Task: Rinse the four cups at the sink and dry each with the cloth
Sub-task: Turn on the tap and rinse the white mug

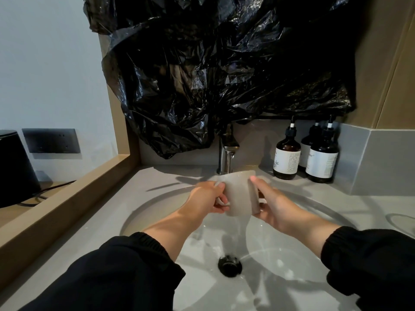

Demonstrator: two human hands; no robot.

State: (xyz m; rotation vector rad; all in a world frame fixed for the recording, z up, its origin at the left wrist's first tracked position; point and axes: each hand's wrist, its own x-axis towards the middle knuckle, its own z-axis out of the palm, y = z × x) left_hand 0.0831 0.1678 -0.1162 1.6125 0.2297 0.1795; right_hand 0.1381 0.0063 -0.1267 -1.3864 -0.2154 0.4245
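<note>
A white cup (239, 194) is held over the sink (139, 212), just under the spout of the steel tap (226, 153). It is tilted, mouth up and away towards the tap, base towards the person.

The left hand (208, 198) has its grip closed on the handle at the cup's left side, fingers curled round it and thumb lying on top near the rim. The right hand (274, 203) clasps the cup's right wall, with the thumb stretched up along the side to the rim. Its other fingers wrap underneath, mostly hidden.

Water (243, 227) falls in a stream from below the cup into the basin and spreads round the dark drain (229, 265). Both forearms are bare, with black sleeves (125, 272) pushed back from the wrists.

The sink is set in a pale grey bench (170, 176). Three brown pump bottles (287, 158) with white labels stand close together on the bench at the back right, beside the tap. Crumpled black plastic (213, 75) hangs over the wall above the tap. To the left, past a wooden ledge, a dark socket plate (51, 140) sits on the wall.
</note>
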